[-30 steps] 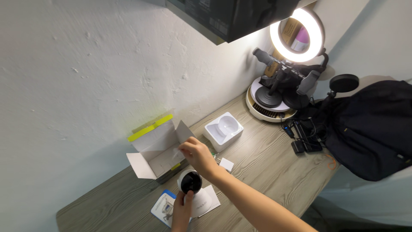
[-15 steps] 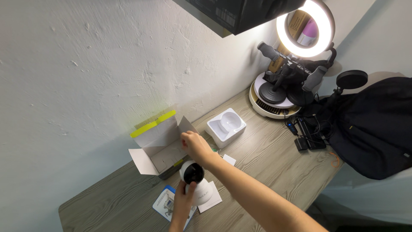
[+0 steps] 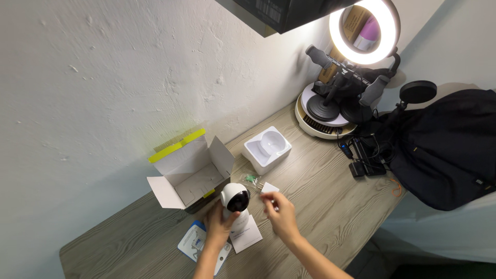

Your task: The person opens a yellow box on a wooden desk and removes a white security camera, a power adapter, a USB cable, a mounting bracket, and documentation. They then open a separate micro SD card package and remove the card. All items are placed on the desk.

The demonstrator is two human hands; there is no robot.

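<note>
Now my right hand (image 3: 279, 211) is back from the open carton (image 3: 188, 173), where it was reaching a sec ago; it hovers low over the desk (image 3: 330, 201), fingers curled loosely together w/ nothing clearly in them, just beside the small white adapter (image 3: 269, 188). Left hand (image 3: 219, 226) has moved up from the base and wraps the lower body of the white dome camera (image 3: 235, 202), clamped on it, lens facing up twd me. Cam stands upright on the leaflets (image 3: 243, 238), touching the carton's front edge, so it's out of the box and steadied. Both forearms come in from the bottom edge, wrists bent inward. Past the carton sits the white moulded tray (image 3: 267, 149), a green-tipped bag (image 3: 251, 179) near it; farther right, ring light (image 3: 361, 31) and black backpack (image 3: 444, 150)
</note>
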